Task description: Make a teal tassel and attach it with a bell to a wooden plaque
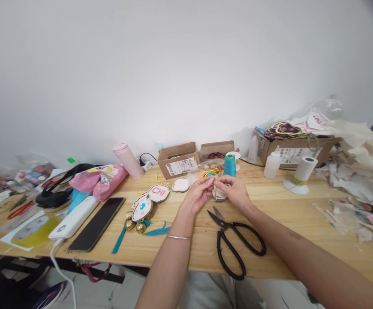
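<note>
Both hands meet above the middle of the wooden table, fingertips nearly touching. My left hand point(200, 193) is pinched, with a bangle on its wrist; what it holds is too small to make out. My right hand point(233, 191) pinches too, on something equally hard to see. Partly hidden beneath the fingers is a white patch point(219, 195) with a dark edge. Black-handled scissors point(227, 227) lie partly open just in front of the hands. Behind them stands a teal thread cone point(230, 165), beside a plastic bag point(206, 169) with yellow cords.
Decorated patches point(158, 193) with gold bells and teal tassels lie left of the hands, near a phone point(97, 224) and power bank point(73, 218). Cardboard boxes point(178, 166) and a pink bottle point(128, 161) stand behind. On the right are a squeeze bottle point(272, 164) and white spool point(305, 171).
</note>
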A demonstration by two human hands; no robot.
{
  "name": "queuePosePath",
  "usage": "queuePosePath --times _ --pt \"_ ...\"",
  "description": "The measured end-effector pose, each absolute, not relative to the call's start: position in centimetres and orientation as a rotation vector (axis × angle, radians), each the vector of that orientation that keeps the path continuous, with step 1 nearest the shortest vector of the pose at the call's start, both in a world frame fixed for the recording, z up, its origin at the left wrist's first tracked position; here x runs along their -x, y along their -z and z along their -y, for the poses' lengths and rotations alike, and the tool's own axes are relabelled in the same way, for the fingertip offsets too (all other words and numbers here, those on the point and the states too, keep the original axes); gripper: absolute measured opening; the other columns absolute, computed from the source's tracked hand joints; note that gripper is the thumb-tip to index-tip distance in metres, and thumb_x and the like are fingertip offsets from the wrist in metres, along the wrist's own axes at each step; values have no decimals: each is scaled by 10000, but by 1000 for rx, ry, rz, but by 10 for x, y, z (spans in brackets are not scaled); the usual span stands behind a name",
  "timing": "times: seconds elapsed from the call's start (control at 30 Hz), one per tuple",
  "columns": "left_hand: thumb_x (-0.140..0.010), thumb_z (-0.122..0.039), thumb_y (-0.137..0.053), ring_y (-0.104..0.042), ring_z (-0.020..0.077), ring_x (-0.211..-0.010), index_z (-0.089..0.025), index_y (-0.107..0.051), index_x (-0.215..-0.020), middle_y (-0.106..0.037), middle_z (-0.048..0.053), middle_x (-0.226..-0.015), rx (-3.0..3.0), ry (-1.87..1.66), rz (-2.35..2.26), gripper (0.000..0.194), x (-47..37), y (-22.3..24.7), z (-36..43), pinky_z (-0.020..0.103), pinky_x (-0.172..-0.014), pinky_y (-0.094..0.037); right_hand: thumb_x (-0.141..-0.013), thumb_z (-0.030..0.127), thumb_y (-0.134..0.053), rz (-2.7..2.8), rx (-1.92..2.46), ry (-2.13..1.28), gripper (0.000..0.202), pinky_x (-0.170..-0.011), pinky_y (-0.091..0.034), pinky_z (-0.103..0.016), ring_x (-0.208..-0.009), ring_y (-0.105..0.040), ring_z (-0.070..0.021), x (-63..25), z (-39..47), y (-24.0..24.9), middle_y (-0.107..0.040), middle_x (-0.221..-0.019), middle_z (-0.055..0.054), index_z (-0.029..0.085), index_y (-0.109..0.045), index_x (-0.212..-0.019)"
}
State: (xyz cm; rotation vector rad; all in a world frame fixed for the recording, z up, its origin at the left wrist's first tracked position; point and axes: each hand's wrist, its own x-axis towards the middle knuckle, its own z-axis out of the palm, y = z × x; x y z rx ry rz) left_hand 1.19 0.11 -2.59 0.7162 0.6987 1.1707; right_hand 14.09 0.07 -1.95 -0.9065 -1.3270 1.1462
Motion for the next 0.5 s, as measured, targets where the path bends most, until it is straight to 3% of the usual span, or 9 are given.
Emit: queuePosePath --times 0.5 --pt "-566 -219 -720 -514 51 -552 -133 -631 -748 -613 8 -679 -849 -1238 -819 221 -14 22 2 142 -449 -324 -571 360 -646 1303 843 -1260 210 -537 -413 -255 -555 -525 -130 -142 -5 23 -602 -568 -2 156 -608 -604"
